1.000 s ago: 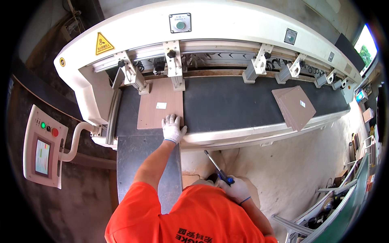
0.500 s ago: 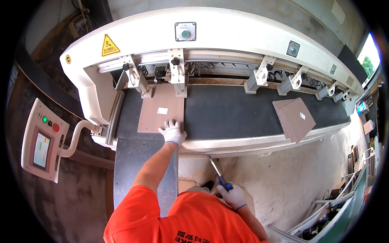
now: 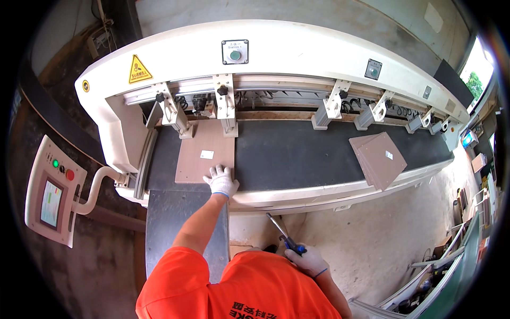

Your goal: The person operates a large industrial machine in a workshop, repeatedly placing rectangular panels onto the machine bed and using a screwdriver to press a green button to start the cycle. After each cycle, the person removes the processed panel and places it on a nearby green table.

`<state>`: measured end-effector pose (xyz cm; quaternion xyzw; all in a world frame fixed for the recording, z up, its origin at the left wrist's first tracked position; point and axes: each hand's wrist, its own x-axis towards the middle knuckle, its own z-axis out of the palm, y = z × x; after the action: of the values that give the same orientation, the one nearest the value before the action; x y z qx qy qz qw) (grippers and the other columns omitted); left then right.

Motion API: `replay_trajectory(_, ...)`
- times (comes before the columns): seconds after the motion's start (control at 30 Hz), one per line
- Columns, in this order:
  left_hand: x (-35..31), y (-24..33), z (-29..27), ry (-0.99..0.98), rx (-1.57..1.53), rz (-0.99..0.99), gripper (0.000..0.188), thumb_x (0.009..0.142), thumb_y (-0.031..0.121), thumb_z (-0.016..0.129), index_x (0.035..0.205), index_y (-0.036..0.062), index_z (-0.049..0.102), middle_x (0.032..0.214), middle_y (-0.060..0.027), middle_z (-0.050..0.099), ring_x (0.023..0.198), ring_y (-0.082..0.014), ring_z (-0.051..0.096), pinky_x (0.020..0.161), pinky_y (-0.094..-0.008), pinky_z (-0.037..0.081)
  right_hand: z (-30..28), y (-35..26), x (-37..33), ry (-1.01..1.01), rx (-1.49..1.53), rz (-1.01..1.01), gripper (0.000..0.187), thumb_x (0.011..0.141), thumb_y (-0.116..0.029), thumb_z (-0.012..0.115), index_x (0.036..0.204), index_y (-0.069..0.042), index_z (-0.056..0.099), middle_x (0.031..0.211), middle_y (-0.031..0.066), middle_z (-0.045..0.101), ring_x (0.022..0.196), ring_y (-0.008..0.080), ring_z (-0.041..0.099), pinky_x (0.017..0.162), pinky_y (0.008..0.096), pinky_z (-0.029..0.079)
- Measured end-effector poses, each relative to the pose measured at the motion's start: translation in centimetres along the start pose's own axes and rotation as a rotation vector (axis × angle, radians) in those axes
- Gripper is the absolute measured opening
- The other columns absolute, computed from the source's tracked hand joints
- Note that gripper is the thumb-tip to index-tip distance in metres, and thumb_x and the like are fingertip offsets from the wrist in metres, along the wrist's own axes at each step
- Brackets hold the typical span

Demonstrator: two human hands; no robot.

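A brown wood-grain panel [image 3: 192,166] with a small white label lies on the machine's black bed, its far end under two white clamps. My left hand [image 3: 221,181], in a white glove, rests with spread fingers on the panel's near right corner. Low in front of my body, my right hand [image 3: 309,259], gloved too, is wrapped round the blue handle of what looks like an air blow gun [image 3: 287,240]. Its long metal nozzle points up and left toward the machine's front edge. The glove hides part of the handle.
Several similar panels [image 3: 378,159] lie in a fanned stack at the bed's right. More clamps [image 3: 328,110] hang along the white machine beam [image 3: 297,50]. A control panel [image 3: 54,191] on a bent arm stands left. A black side table [image 3: 183,228] adjoins the bed.
The whole view has shifted slightly, with the machine now lower and a little left in the picture. My left hand stays on the panel, and my right hand keeps the air blow gun.
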<state>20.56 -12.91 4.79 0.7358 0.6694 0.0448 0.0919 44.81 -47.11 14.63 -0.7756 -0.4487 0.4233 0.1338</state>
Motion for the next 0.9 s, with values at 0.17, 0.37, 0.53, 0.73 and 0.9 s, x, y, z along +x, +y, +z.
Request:
replay_trajectory(0.17,0.1,-0.1,0.1,0.02,-0.023,0.022,0.069,0.083,0.042,0.079,0.141,0.0075,0.063,0.158,-0.0183,0.046,0.152,-0.043,0.034,0.119,-0.0781,0.023,0.6,-1.0,0.2,-0.008,0.054,0.022,0.056,0.093,-0.061,0.072,0.113,-0.009,0.078,0.099,0.021,0.079,0.099,0.0419,0.076,0.088,0.0485,0.058)
replay_trajectory(0.37,0.3,-0.5,1.3,0.084,-0.036,0.051,0.067,0.08,0.041,0.079,0.136,0.0064,0.065,0.157,-0.0195,0.047,0.15,-0.0431,0.034,0.119,-0.078,0.022,0.5,-3.4,0.1,-0.02,0.065,0.052,0.055,0.095,-0.058,0.073,0.112,-0.006,0.078,0.098,0.0199,0.079,0.098,0.0391,0.077,0.086,0.0449,0.058)
replay_trajectory(0.53,0.2,-0.5,1.5,0.111,-0.042,0.034,0.066,0.077,0.039,0.079,0.134,0.0068,0.066,0.158,-0.0177,0.047,0.151,-0.041,0.035,0.119,-0.0769,0.021,0.6,-3.2,0.0,-0.018,0.149,0.038,0.055,0.097,-0.057,0.072,0.112,-0.005,0.078,0.098,0.019,0.08,0.098,0.0374,0.078,0.086,0.0439,0.058)
replay_trajectory(0.73,0.3,-0.1,0.2,0.052,-0.091,0.029,0.068,0.076,0.037,0.077,0.135,0.0045,0.067,0.16,-0.0164,0.047,0.154,-0.0399,0.034,0.122,-0.0773,0.017,1.2,-2.3,1.4,-0.021,0.096,0.041,0.054,0.097,-0.056,0.072,0.113,-0.005,0.078,0.098,0.0189,0.08,0.099,0.0373,0.078,0.087,0.0438,0.058)
replay_trajectory(0.9,-2.1,-1.4,0.6,0.108,-0.086,0.117,0.061,0.073,0.032,0.078,0.127,0.0047,0.07,0.152,-0.014,0.052,0.151,-0.0362,0.038,0.118,-0.075,0.022,1.0,-3.3,1.8,-0.002,0.102,0.043,0.055,0.096,-0.058,0.071,0.112,-0.006,0.078,0.096,0.0203,0.079,0.098,0.0401,0.077,0.086,0.046,0.058)
